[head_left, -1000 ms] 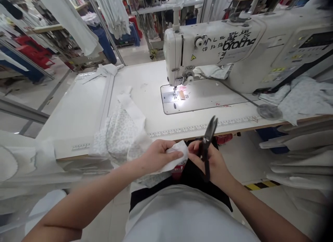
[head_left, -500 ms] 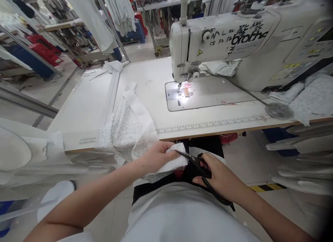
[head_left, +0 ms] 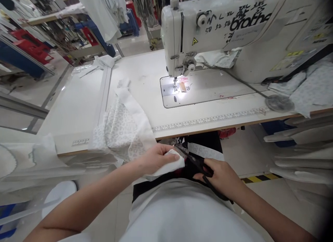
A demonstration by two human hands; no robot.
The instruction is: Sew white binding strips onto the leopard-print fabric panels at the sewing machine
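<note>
My left hand (head_left: 156, 159) pinches the end of a piece of white fabric (head_left: 169, 165) in front of the table edge, fingers closed on it. Black scissors (head_left: 194, 161) are gripped in my right hand (head_left: 220, 174), their blades pointing up and left, beside the fabric end. Whether the blades are fully closed is hard to make out. Patterned white fabric (head_left: 121, 125) drapes over the table edge, left of the hands. A separate pale strip (head_left: 204, 151) lies across my dark-clothed lap behind the scissors.
A sewing machine (head_left: 208, 37) with a lit needle area stands on the white table (head_left: 140, 68). A printed ruler (head_left: 208, 122) runs along the front edge. A round grey disc (head_left: 279, 103) and more patterned fabric (head_left: 314, 87) lie right. Layered pale fabric (head_left: 299, 162) hangs lower right.
The scissor blades have come away from the fabric end in my left hand; that end now looks shorter and folded over. The view has shifted slightly.
</note>
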